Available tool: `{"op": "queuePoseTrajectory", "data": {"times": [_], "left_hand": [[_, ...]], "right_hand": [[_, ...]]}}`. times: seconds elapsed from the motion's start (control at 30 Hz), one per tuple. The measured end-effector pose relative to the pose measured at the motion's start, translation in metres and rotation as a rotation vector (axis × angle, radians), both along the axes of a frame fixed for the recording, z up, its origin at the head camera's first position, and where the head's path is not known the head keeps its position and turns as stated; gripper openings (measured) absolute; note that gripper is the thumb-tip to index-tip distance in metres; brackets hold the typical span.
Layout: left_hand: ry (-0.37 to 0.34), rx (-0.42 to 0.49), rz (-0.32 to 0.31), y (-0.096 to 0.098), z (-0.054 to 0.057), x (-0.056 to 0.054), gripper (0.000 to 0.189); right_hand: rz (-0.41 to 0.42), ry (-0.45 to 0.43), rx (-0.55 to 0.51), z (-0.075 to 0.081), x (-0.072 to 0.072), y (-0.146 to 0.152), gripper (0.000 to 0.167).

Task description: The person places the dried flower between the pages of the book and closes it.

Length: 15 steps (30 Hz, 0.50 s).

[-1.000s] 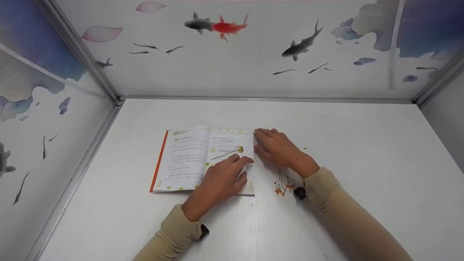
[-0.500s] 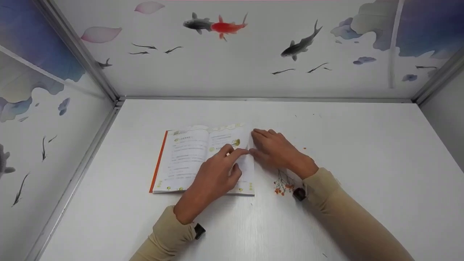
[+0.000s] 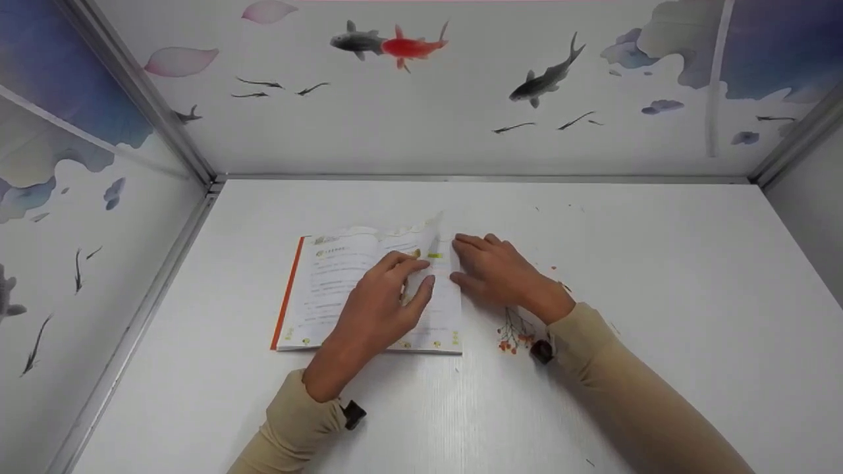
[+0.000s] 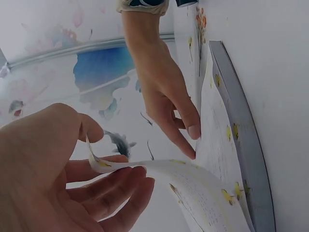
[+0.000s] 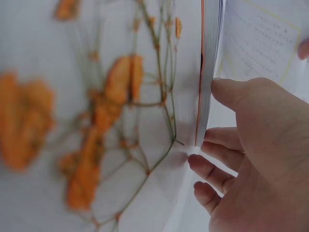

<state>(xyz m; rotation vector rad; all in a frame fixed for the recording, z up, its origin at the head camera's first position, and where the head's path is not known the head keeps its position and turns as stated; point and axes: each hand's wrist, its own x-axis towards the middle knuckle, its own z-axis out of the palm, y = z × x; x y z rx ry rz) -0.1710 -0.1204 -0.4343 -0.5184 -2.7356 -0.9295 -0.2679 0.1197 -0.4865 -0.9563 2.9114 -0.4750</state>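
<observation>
An open book (image 3: 316, 289) with a red-orange cover edge lies on the white table. My left hand (image 3: 382, 296) holds a right-hand page (image 4: 212, 203), its edge between thumb and fingers, and the page curls up off those below. A bit of a yellow-flowered sprig (image 3: 417, 253) shows beside the left fingers; the rest is hidden. At the book's right edge rests my right hand (image 3: 500, 270), fingers extended. Its thumb (image 5: 231, 92) touches the page edge, and the fingertips are right at the book's side. Close to the right wrist lies a dried orange-flowered sprig (image 3: 514, 332).
Small orange petals and dark bits (image 3: 554, 268) are scattered on the table (image 3: 658, 263) right of the book. White panels printed with fish (image 3: 546, 79) stand along the back and left. Black camera mounts sit on both wrists.
My left hand has moved left from the book's right edge, lifting and curling the page over with it. The yellow-flowered sprig on the page is now mostly covered. The right hand stays nearly still.
</observation>
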Motion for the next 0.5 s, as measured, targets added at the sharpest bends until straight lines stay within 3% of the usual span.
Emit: {"op": "queuePoseTrajectory", "data": {"times": [0.27, 0.5], "left_hand": [[-0.065, 0.183, -0.039, -0.016, 0.013, -0.008, 0.021], [-0.094, 0.199, -0.026, -0.028, 0.026, -0.01, 0.034]], "right_hand": [[-0.016, -0.044, -0.004, 0.002, 0.001, 0.0, 0.07], [-0.023, -0.061, -0.009, 0.001, 0.002, 0.0, 0.071]]}}
